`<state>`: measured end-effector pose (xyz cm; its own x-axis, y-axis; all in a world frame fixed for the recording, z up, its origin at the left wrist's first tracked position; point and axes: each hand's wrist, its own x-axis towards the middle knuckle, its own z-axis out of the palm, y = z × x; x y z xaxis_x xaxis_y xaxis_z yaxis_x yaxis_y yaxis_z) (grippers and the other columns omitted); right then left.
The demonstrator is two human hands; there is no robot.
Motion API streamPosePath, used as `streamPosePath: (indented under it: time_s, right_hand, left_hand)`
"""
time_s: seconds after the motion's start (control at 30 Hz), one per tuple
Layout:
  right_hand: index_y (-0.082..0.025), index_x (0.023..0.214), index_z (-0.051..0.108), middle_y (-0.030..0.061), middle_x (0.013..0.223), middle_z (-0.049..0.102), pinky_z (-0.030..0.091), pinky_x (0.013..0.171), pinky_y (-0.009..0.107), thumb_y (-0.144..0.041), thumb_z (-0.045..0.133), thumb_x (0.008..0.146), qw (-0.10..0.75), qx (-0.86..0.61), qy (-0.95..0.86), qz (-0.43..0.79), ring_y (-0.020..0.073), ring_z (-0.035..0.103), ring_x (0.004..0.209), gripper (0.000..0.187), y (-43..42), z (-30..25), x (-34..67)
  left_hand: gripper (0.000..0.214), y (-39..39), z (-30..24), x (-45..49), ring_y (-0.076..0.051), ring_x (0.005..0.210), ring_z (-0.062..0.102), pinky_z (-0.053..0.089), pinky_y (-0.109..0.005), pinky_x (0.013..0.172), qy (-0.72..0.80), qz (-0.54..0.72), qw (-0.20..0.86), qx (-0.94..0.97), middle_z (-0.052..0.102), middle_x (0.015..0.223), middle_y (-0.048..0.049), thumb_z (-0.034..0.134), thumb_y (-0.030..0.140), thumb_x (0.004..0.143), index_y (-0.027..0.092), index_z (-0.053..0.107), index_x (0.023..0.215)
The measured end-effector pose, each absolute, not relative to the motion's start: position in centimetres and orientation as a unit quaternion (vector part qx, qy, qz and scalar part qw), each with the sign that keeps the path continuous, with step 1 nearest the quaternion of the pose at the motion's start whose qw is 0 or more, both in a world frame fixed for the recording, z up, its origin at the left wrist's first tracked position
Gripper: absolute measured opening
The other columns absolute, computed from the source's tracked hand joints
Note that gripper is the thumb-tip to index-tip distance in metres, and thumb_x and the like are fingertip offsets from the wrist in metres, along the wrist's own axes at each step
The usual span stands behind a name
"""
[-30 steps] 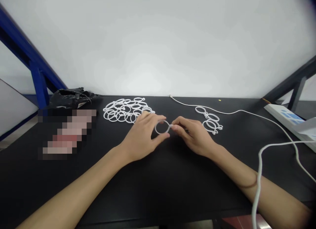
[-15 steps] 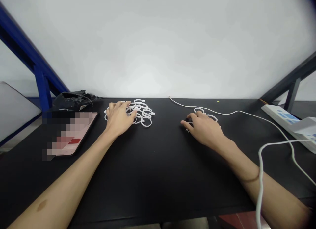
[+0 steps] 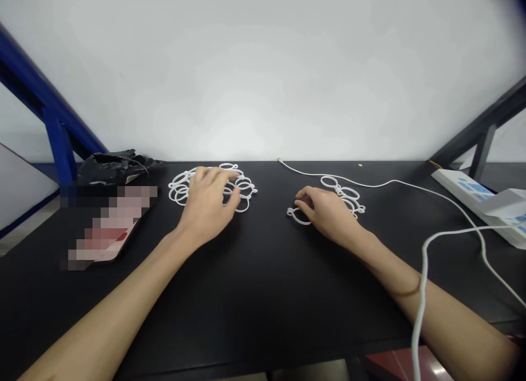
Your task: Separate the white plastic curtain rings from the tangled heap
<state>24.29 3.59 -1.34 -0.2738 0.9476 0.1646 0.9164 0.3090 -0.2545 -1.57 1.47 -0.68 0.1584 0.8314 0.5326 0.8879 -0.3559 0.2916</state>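
My left hand [image 3: 209,203] is spread over a loose pile of white plastic curtain rings [image 3: 179,194], each with a small eyelet. Its fingers reach forward with the thumb apart, and it hides the pile's middle. To the right, my right hand [image 3: 329,208] is curled low over the table, thumb and forefinger drawn together at a white curtain ring [image 3: 302,222] that shows partly below them. Beyond and beside this hand lie several more rings [image 3: 350,194], partly covered by it.
A white cable [image 3: 372,185] runs along the back and loops over my right forearm. At the right lies a white power strip [image 3: 468,192]. On the left are a phone [image 3: 119,236], partly pixelated, and a crumpled black plastic bag [image 3: 109,167]. A pale wall [image 3: 263,85] stands behind the black table [image 3: 255,293].
My left hand has shifted right across the pile, uncovering rings on its left. My right hand has moved slightly left and nearer, its thumb drawn in; a ring now shows below it.
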Motion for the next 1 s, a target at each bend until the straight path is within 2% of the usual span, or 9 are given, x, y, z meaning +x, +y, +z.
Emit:
streamPosePath:
  time_s: [0.13,0.27,0.4,0.53,0.73,0.9,1.0]
  right_hand:
    - [-0.021,0.094,0.064,0.0014,0.082,0.070,0.040,0.063,0.027,-0.026,0.055,0.092,0.170,-0.577,-0.795,0.080,0.0156,0.060,0.068,0.011,3.2,-1.3,24.1]
    - [-0.023,0.091,0.066,-0.0001,0.076,0.070,0.036,0.058,0.027,-0.036,0.048,0.097,0.173,-0.573,-0.795,0.099,0.0148,0.059,0.064,0.023,2.6,-0.9,23.4]
    - [-0.025,0.089,0.066,-0.0021,0.073,0.066,0.034,0.054,0.026,-0.050,0.057,0.090,0.153,-0.554,-0.810,0.117,0.0143,0.056,0.063,0.026,2.0,-0.6,22.9]
    - [-0.024,0.086,0.065,-0.0028,0.074,0.066,0.034,0.055,0.025,-0.035,0.061,0.088,0.144,-0.516,-0.834,0.134,0.0129,0.056,0.064,0.011,1.6,-0.6,22.6]
    - [-0.022,0.080,0.060,-0.0036,0.066,0.064,0.036,0.055,0.023,-0.028,0.059,0.088,0.202,-0.488,-0.826,0.195,0.0107,0.054,0.057,0.010,1.1,-0.7,22.1]
    - [-0.020,0.074,0.054,-0.0056,0.063,0.061,0.038,0.054,0.021,-0.023,0.062,0.086,0.273,-0.454,-0.819,0.220,0.0081,0.052,0.054,0.014,0.5,-0.4,21.8]
    - [-0.020,0.077,0.052,-0.0055,0.065,0.061,0.040,0.054,0.020,-0.025,0.061,0.088,0.289,-0.428,-0.822,0.239,0.0076,0.053,0.056,0.014,0.3,-0.4,21.7]
  left_hand:
    - [0.023,0.0,-1.1,0.2,-0.024,0.104,0.050,0.042,-0.044,0.097,-0.449,-0.288,0.002,-0.846,0.067,0.103,-0.0056,0.047,0.026,0.095,0.017,0.064,0.107]
    - [0.024,-1.0,-1.3,1.2,-0.023,0.103,0.050,0.042,-0.042,0.098,-0.398,-0.247,-0.040,-0.883,0.068,0.102,-0.0063,0.048,0.026,0.096,0.015,0.065,0.107]
    - [0.022,-1.1,-1.5,1.3,-0.023,0.103,0.050,0.042,-0.042,0.098,-0.394,-0.242,-0.054,-0.885,0.068,0.100,-0.0053,0.049,0.026,0.095,0.016,0.066,0.106]
    - [0.021,-1.0,-1.4,1.3,-0.022,0.101,0.051,0.043,-0.041,0.097,-0.398,-0.242,-0.060,-0.883,0.069,0.098,-0.0054,0.050,0.027,0.095,0.015,0.066,0.103]
    - [0.021,-1.0,-1.3,1.4,-0.022,0.098,0.052,0.043,-0.043,0.095,-0.411,-0.250,-0.061,-0.874,0.069,0.094,-0.0039,0.056,0.035,0.093,0.017,0.064,0.098]
    - [0.010,-0.8,-1.5,1.3,-0.022,0.095,0.053,0.046,-0.041,0.087,-0.435,-0.254,-0.066,-0.862,0.069,0.094,-0.0033,0.053,0.025,0.094,0.018,0.060,0.098]
    - [0.007,-0.7,-1.5,1.3,-0.021,0.092,0.054,0.047,-0.040,0.084,-0.436,-0.261,-0.069,-0.858,0.069,0.091,-0.0029,0.051,0.020,0.094,0.019,0.058,0.094]
